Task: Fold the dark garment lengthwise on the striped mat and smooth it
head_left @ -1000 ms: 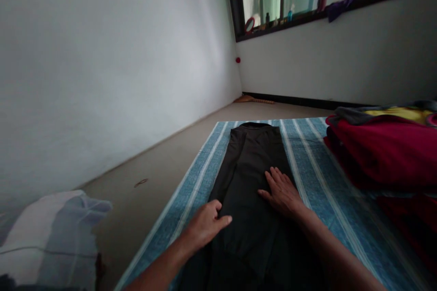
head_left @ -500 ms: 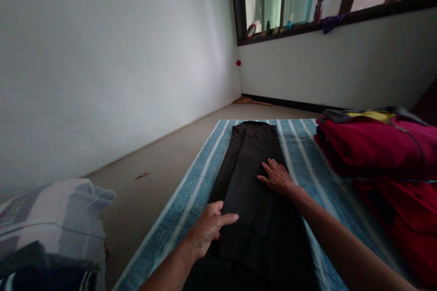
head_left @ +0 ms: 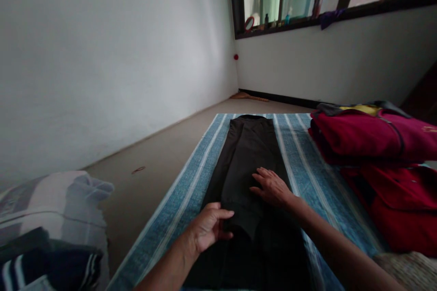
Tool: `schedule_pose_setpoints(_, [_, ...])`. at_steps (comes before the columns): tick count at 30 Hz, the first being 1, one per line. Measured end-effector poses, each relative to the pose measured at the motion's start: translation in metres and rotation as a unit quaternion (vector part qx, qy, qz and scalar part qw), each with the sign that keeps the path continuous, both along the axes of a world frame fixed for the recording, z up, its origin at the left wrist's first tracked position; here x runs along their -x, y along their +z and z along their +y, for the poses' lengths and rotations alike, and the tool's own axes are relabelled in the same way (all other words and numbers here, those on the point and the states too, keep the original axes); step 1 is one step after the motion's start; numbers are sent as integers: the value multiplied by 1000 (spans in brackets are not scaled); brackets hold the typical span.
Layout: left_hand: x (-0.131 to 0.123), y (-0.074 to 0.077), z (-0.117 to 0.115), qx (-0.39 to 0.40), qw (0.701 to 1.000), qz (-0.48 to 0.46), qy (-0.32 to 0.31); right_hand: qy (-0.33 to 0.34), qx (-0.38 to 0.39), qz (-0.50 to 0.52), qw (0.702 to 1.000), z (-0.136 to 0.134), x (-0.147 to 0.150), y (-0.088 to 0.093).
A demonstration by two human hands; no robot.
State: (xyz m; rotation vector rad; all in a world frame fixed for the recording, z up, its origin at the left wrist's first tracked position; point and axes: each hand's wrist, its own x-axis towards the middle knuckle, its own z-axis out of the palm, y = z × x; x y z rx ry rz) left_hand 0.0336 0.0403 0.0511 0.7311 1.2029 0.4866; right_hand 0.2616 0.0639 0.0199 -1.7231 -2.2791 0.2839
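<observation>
A long black garment, folded into a narrow strip, lies lengthwise on a blue striped cloth. At its far end an opening shows, like a collar or waistband. My left hand is at its left side, thumb and fingers closed on the edge of a loose folded layer near its lower end. That layer is slightly raised, with a dark gap under it. My right hand rests flat on the garment's right half, fingers stretched out.
To the right, folded red clothes are stacked, with another red garment nearer me. Checked fabric and dark striped clothing lie at lower left. A window sill holds small items. A thin loop lies on the floor.
My left hand has taken hold of the layer's edge and lifted it a little. My right hand has slid slightly toward me along the garment. The view has tilted a little downward.
</observation>
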Motion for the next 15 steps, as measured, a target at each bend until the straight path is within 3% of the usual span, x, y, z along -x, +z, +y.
schedule_pose_setpoints(4, [3, 2, -5, -11, 998, 22, -55, 20, -1, 22, 1000, -14, 3, -3])
schedule_pose_setpoints(7, [6, 5, -10, -139, 965, 178, -135, 21, -15, 23, 999, -18, 8, -3])
schedule_pose_setpoints(8, [7, 6, -11, -208, 932, 259, -147, 19, -20, 23, 999, -19, 10, -3])
schedule_pose_setpoints(11, [7, 10, -10, -387, 794, 446, -144, 22, -28, 26, 999, -23, 19, -2])
schedule_pose_setpoints(13, [3, 9, -5, -470, 723, 482, -157, 32, -16, 30, 999, -25, 26, -2])
schedule_pose_setpoints(15, [-3, 4, 3, -530, 671, 485, -183, 36, 5, 35, 999, -28, 30, -4])
